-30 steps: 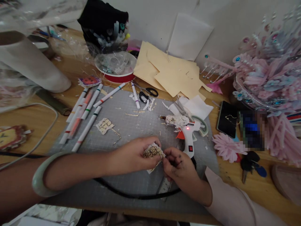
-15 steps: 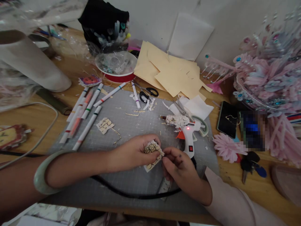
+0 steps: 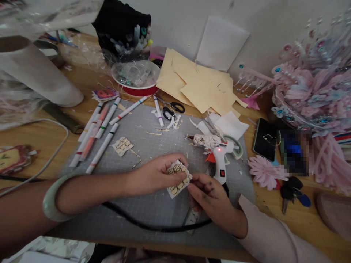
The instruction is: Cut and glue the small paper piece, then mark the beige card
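My left hand (image 3: 155,175) pinches a small cream paper cutout (image 3: 177,178) with black curly lines, holding it just above the grey cutting mat (image 3: 153,146). A pale green bangle (image 3: 52,199) sits on that wrist. My right hand (image 3: 210,195) is closed, its fingertips pressed against the cutout's right edge. Just beyond my right hand a white hot glue gun (image 3: 219,155) lies on the mat with a red light lit. A second patterned paper piece (image 3: 122,145) lies on the mat to the left.
Several white markers (image 3: 98,131) lie on the mat's left side. Black-handled scissors (image 3: 171,109), tan paper sheets (image 3: 200,86) and a red-rimmed bowl (image 3: 135,78) sit behind. A phone (image 3: 264,138), keys (image 3: 293,190) and a pink beaded headdress (image 3: 315,84) are at the right. A black cord (image 3: 142,223) crosses the mat.
The cutout has turned in my left hand so more of its patterned face shows. My right hand's fingertips slid a little lower along its right edge.
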Available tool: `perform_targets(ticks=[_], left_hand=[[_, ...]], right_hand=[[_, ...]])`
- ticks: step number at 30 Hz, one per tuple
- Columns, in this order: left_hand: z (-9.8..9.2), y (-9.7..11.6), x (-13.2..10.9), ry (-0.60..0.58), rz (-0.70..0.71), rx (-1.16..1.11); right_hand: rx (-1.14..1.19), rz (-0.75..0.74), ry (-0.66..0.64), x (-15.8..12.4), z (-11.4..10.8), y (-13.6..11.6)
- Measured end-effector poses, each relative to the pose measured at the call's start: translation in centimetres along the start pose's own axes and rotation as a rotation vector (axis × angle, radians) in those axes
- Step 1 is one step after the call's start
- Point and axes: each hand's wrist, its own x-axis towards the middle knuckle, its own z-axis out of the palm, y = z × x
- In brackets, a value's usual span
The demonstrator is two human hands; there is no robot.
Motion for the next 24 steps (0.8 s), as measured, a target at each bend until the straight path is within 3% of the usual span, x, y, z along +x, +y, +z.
perform_targets(ticks=[12,24], left_hand=[[0.11,0.15,-0.04,0.026,0.041,0.100],[0.33,0.06,-0.74,0.083,0.249,0.643]], right_hand=[[0.027,-0.013,-0.024,-0.05,-0.27,-0.10],[-0.010,0.005,-0.012,-0.07,-0.23,-0.46]])
